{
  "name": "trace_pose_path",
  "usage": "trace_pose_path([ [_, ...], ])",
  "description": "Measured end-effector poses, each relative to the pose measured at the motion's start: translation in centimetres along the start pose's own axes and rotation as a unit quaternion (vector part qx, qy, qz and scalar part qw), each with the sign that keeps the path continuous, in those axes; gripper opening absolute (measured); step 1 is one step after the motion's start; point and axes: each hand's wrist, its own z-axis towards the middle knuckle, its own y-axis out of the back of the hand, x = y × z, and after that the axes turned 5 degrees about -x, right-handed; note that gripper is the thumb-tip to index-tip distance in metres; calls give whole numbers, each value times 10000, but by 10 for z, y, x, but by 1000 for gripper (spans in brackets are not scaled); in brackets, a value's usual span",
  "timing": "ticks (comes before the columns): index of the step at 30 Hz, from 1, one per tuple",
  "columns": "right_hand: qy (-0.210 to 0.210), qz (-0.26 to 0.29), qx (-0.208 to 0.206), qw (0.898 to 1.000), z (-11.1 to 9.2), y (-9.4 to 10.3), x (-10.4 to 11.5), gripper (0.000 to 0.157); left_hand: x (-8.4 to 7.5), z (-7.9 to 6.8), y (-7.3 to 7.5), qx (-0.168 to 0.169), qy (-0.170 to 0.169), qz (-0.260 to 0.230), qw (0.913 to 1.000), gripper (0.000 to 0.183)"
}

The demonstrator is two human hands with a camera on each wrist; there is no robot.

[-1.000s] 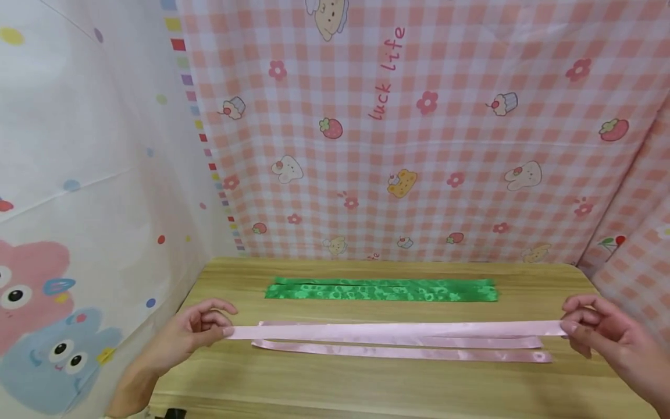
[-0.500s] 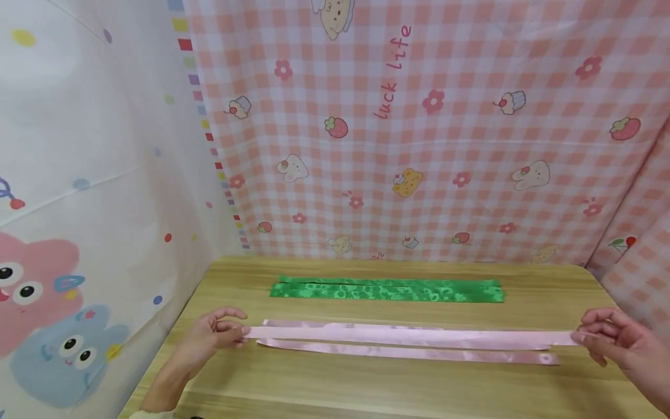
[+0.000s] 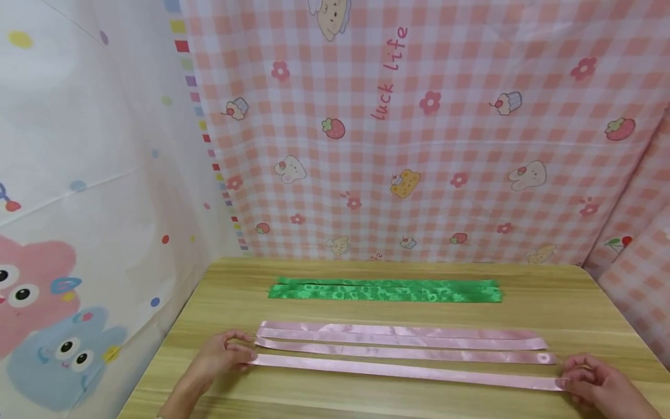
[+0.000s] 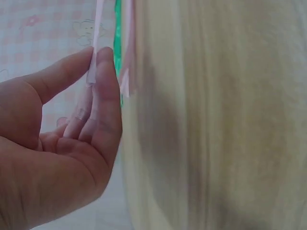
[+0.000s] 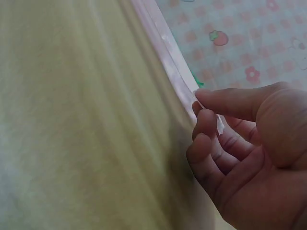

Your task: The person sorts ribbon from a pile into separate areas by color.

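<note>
A pale pink satin ribbon stretches lengthwise between both hands at the near side of the other pink ribbons. My left hand pinches its left end between thumb and fingers; the left wrist view shows the ribbon tip there. At the right end, my right hand grips it between thumb and forefinger, with a frayed tip poking past the fingers in the right wrist view. Just beyond lie several more pink ribbons, side by side and partly overlapping.
Green ribbons lie in a flat row farther back on the wooden table. A pink checked cloth hangs behind the table, and a white cartoon-print cloth hangs at the left.
Both hands have brought the held ribbon nearer to the person, from above the other pink ribbons to in front of them. The pink ribbons behind are now uncovered.
</note>
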Motion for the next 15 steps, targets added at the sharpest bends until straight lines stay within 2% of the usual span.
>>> trace_pose_path([
  [2,-251,-73,-148,9995,1,-3,0,22,2,2,-1,-145,14,125,9998,36],
  [4,-299,-225,-275,9989,2,-4,0,28,4,3,-1,-274,57,232,9993,36],
  [10,-222,-668,-696,9951,6,-6,0,44,7,7,-5,-682,130,473,9965,37],
  [15,-185,-918,-777,9926,10,-7,-2,54,10,10,-6,-942,206,689,9930,35],
])
